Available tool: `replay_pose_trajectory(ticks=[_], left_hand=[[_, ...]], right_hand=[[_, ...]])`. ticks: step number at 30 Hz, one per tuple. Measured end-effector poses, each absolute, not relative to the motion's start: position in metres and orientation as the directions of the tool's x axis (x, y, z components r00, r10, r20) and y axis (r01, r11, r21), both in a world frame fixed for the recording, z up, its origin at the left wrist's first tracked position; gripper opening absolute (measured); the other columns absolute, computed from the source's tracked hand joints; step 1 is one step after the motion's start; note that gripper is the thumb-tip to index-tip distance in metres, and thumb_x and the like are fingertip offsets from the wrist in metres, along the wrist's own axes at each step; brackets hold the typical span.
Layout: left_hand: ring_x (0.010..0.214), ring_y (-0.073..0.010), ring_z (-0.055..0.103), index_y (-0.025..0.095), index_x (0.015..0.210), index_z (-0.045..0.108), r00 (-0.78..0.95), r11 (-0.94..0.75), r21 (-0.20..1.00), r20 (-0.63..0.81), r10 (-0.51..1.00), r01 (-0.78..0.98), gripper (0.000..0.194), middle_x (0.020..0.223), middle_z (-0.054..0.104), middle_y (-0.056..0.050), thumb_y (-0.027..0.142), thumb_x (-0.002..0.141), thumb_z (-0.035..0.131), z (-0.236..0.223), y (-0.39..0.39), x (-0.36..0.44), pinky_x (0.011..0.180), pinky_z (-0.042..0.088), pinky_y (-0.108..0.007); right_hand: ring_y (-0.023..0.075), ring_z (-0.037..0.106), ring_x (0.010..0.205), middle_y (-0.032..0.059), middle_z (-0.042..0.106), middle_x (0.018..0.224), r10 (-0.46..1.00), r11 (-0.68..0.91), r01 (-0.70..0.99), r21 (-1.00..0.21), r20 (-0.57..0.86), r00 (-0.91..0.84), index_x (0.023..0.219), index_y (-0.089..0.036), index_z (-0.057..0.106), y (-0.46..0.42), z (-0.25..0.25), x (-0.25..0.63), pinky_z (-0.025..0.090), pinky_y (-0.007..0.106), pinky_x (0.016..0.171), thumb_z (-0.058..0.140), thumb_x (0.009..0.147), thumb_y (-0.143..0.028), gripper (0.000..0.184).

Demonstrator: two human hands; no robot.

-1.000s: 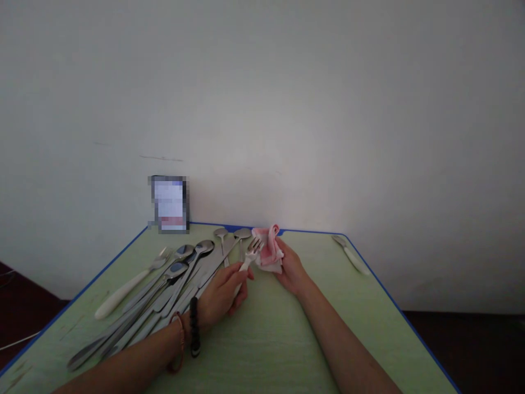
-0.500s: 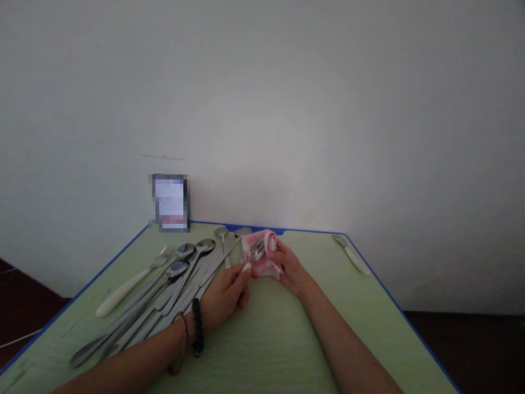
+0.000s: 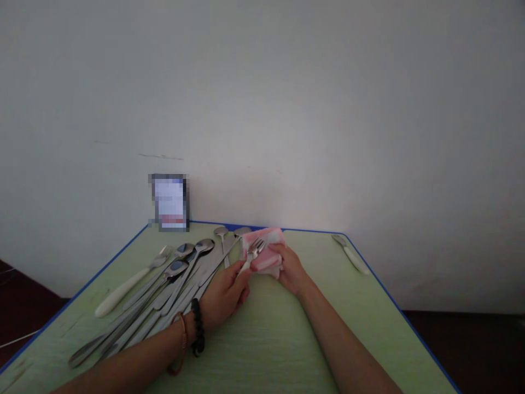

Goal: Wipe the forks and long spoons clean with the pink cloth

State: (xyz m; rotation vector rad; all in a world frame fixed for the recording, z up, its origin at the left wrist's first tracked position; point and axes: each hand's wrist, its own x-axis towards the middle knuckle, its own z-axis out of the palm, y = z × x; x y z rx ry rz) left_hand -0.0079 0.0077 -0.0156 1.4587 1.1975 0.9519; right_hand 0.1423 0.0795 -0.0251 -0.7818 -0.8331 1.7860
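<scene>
Green table [image 3: 279,339], pale wall [image 3: 262,109] — our left hand [image 3: 227,287] pinches a fork [image 3: 251,255]; our right hand [image 3: 290,269] pinches pink cloth [image 3: 268,261], just opened from around the tines [image 3: 259,245] — seemingly freeing them.

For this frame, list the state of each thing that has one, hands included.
Left hand, closed on held fork
Right hand, gripping cloth
held fork, tines over cloth, contact unclear
cloth, loosely folded
spoons, lying grouped, some overlapping
white-handled fork at left, lying flat
white-handled fork at right, lying apart
device, upright, screen lit, image pixelated
bracelets, worn
</scene>
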Motion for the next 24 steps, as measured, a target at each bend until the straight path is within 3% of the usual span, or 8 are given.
replay_pose_trajectory(ticks=[5,10,18,24], left_hand=[[0.029,-0.0075,0.034,0.016,0.098,0.054,0.234,-0.010,0.976,-0.042,0.971,0.217,0.036,0.044,0.045,0.008,0.045,0.087,0.036,-0.0190,0.0079,-0.0080,0.029,0.024,-0.016],[0.028,-0.0081,0.035,0.016,0.095,0.058,0.254,-0.008,0.978,-0.047,0.966,0.210,0.041,0.042,0.048,0.007,0.049,0.087,0.035,-0.0231,0.0087,-0.0082,0.030,0.026,-0.017],[0.028,-0.0081,0.037,0.016,0.096,0.058,0.256,-0.024,0.973,-0.037,0.966,0.230,0.041,0.043,0.050,0.007,0.049,0.087,0.034,-0.0240,0.0093,-0.0078,0.030,0.028,-0.016],[0.027,-0.0073,0.038,0.015,0.096,0.056,0.292,0.013,0.980,-0.072,0.954,0.200,0.042,0.044,0.052,0.007,0.049,0.088,0.032,-0.0245,0.0070,-0.0077,0.030,0.027,-0.015]], right_hand=[[0.0190,0.063,0.070,0.0053,0.069,0.073,0.922,-0.299,-0.517,-0.802,-0.104,-0.372,0.086,-0.014,0.062,0.0802,-0.0233,0.1424,0.047,0.031,0.068,0.064,0.068,-0.043,0.034],[0.0206,0.063,0.083,0.0067,0.070,0.081,0.899,-0.294,-0.515,-0.805,-0.049,-0.436,0.090,-0.015,0.062,0.0782,-0.0199,0.1421,0.047,0.032,0.074,0.060,0.071,-0.050,0.040],[0.0196,0.064,0.078,0.0059,0.069,0.077,0.879,-0.319,-0.467,-0.825,-0.074,-0.471,0.087,-0.015,0.063,0.0778,-0.0238,0.1437,0.047,0.030,0.070,0.063,0.070,-0.047,0.036],[0.0154,0.061,0.062,0.0014,0.066,0.063,0.885,-0.301,-0.430,-0.851,-0.082,-0.458,0.079,-0.014,0.063,0.0755,-0.0223,0.1441,0.045,0.026,0.060,0.069,0.066,-0.040,0.029]])
